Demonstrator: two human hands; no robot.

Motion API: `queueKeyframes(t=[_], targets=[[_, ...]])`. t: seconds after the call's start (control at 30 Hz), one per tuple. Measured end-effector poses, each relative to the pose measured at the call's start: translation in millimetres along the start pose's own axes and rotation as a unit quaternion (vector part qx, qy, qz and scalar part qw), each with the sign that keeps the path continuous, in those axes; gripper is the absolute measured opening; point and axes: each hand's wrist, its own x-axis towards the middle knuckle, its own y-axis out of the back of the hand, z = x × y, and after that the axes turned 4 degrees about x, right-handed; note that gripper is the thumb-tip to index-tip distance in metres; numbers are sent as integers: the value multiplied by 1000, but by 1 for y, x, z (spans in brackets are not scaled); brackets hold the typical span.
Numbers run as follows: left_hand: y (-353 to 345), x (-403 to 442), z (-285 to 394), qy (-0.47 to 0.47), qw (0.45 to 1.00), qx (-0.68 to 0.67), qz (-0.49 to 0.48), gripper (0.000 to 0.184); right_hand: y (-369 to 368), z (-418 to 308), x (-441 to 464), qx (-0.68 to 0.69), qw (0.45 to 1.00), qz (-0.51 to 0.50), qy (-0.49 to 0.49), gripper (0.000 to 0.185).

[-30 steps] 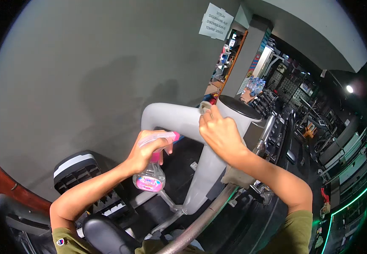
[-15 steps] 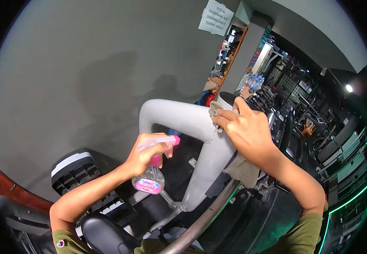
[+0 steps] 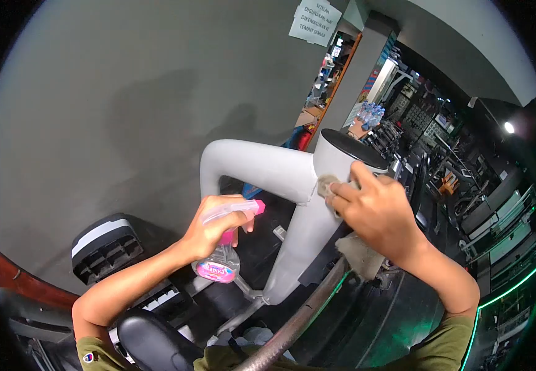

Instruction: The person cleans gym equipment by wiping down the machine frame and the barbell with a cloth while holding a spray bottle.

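My left hand (image 3: 214, 227) is wrapped round the neck of a clear spray bottle (image 3: 217, 266) with a pink-and-white trigger head and a pink label. The nozzle points to the right. My right hand (image 3: 376, 210) pinches a grey-beige cloth (image 3: 327, 185) and presses it on a thick light-grey metal post (image 3: 305, 247), just below its black end cap (image 3: 354, 148). A loose part of the cloth hangs below the right hand. From the post a bent grey tube (image 3: 255, 167) runs off to the left.
A knurled metal bar (image 3: 299, 315) crosses in front of me at the lower middle. At the lower left are a black padded seat (image 3: 156, 340) and a black step-like plastic piece (image 3: 107, 247). Behind stands a grey wall (image 3: 95, 123) with a paper sign (image 3: 315, 21). Gym equipment fills the right.
My right hand has moved the cloth down and slightly right along the post, uncovering the black cap. The left hand with the spray bottle has stayed nearly still.
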Motion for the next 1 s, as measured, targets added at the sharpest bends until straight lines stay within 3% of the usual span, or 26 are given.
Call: queueKeyframes(t=[0.07,0.13,0.27,0.33,0.4,0.47,0.5,0.63,0.7,0.83,0.9,0.93,1.0], targets=[[-2,-1,-2,1,1000,-3,-3,36,-6,-3,-10,-41,999,18,14,12],[-4,-1,-4,2,1000,-7,-5,36,-25,-17,-24,34,988,-48,141,12],[-8,0,-4,1,1000,-1,-20,35,-28,-22,-26,21,983,-90,156,12],[-10,1,-3,2,1000,-3,-26,34,-11,-4,-19,4,991,-4,131,14],[-12,1,-3,-3,999,-5,-32,33,1,4,-22,-3,993,-12,116,13],[-14,1,-5,2,999,-10,-34,33,7,9,-28,26,994,-36,102,19],[-15,1,-6,6,999,-14,-33,33,17,8,-30,57,989,-100,94,29],[-18,1,-11,18,999,-32,-35,33,24,16,-40,16,978,-170,117,25],[-19,1,-12,6,999,-36,-38,34,19,16,-45,-69,984,-107,126,22],[-19,1,-11,15,999,-30,-40,33,25,17,-42,-59,977,-137,149,20],[-20,-1,-6,12,999,-25,-42,34,42,25,-38,-20,987,-132,92,20],[-20,-1,-5,12,999,-25,-42,34,47,32,-35,51,994,-87,43,35],[-18,-1,-5,11,999,-17,-38,34,67,39,-27,46,999,2,-1,33]])
